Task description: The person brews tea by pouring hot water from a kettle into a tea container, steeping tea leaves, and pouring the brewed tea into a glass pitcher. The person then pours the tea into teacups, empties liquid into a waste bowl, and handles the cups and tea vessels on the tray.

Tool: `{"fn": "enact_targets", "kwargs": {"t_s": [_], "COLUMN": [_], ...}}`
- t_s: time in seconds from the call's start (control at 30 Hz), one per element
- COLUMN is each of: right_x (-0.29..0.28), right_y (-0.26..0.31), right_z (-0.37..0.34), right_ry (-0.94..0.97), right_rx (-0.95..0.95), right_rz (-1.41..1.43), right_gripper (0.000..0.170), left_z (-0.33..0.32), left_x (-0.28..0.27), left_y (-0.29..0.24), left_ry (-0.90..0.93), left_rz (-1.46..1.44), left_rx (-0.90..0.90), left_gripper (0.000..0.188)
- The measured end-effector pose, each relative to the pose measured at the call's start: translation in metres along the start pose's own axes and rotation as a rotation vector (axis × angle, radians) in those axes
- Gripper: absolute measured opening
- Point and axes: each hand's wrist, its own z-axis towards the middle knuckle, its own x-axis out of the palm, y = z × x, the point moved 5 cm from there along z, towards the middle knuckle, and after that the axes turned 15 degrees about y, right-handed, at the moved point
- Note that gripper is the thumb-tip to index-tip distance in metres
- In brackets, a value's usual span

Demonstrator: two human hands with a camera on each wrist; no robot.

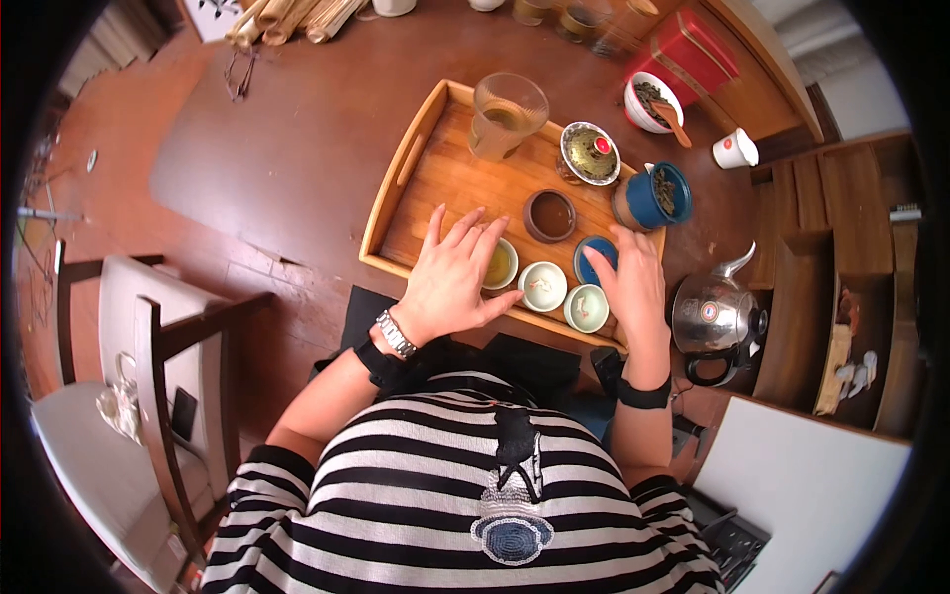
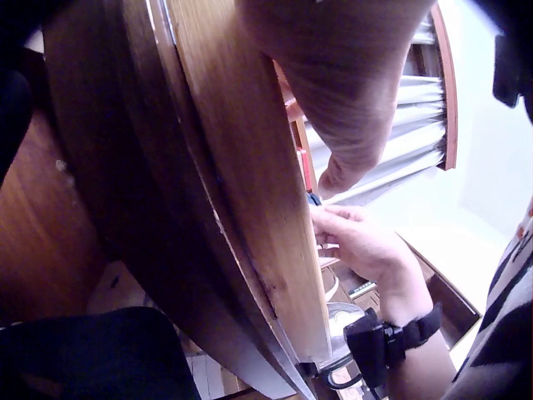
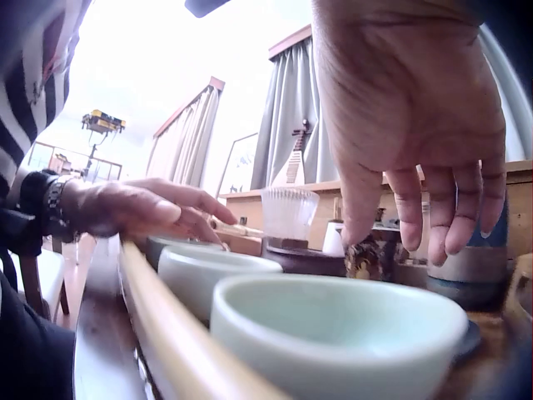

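Observation:
A wooden tray [image 1: 404, 182] carries several small tea vessels. My left hand [image 1: 453, 277] reaches over its near edge with fingers extended, partly covering a pale cup [image 1: 505, 265] with yellowish liquid. Two more pale green cups, one in the middle [image 1: 542, 287] and one on the right [image 1: 587, 309], stand beside it. My right hand [image 1: 633, 282] is over the tray's right end, thumb overlapping a round blue dish [image 1: 594, 259]. In the right wrist view, its fingers [image 3: 454, 204] hang down loosely, above the near green cup [image 3: 333, 325]. Behind stands a brown cup [image 1: 549, 216].
On the tray also stand a ribbed glass pitcher [image 1: 507, 114], a lidded bowl [image 1: 591, 153] and a blue canister [image 1: 661, 196]. Right of the tray is a steel kettle [image 1: 714, 322]. A bowl of tea leaves [image 1: 653, 102], a paper cup [image 1: 735, 148] and a red box [image 1: 685, 59] are farther back.

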Motion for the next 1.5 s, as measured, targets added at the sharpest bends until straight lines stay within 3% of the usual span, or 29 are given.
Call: {"fn": "enact_targets", "kwargs": {"t_s": [0.03,0.1,0.17,0.2,0.43,0.53,0.87,1.07,1.23,1.5], "right_x": [0.002,0.005,0.014,0.020,0.028,0.031,0.029,0.002,-0.031,-0.078], "right_y": [0.003,0.020,0.029,0.030,0.033,0.034,0.028,0.025,0.008,-0.040], "right_z": [0.005,0.016,0.029,0.035,0.044,0.044,0.043,0.027,0.012,0.005], "right_ry": [-0.019,-0.071,0.114,0.116,0.123,0.066,0.102,0.046,-0.130,-0.241], "right_rx": [0.020,-0.173,-0.085,-0.079,-0.109,-0.148,-0.151,-0.136,-0.172,0.041], "right_rz": [0.019,0.025,0.151,0.138,0.163,0.152,0.335,0.425,0.426,0.315], "right_gripper": [0.046,0.060,0.077,0.082,0.078,0.065,0.067,0.068,0.063,0.063], "left_z": [0.000,0.001,0.000,0.000,0.001,0.001,-0.001,-0.001,-0.001,-0.001], "left_x": [-0.001,0.000,0.001,0.001,0.001,0.002,0.003,0.003,0.003,0.002], "left_y": [0.000,-0.003,0.000,0.000,-0.004,-0.003,-0.002,-0.002,-0.003,-0.002], "left_ry": [-0.012,-0.003,-0.010,-0.017,-0.003,-0.015,-0.027,-0.027,-0.034,-0.029], "left_rz": [0.005,0.039,0.017,0.001,0.036,0.038,0.060,0.042,0.056,0.044], "left_rx": [-0.006,0.031,0.002,0.012,0.030,0.017,0.020,0.019,0.021,0.025], "left_gripper": [0.074,0.075,0.075,0.074,0.075,0.074,0.074,0.074,0.074,0.073]}}
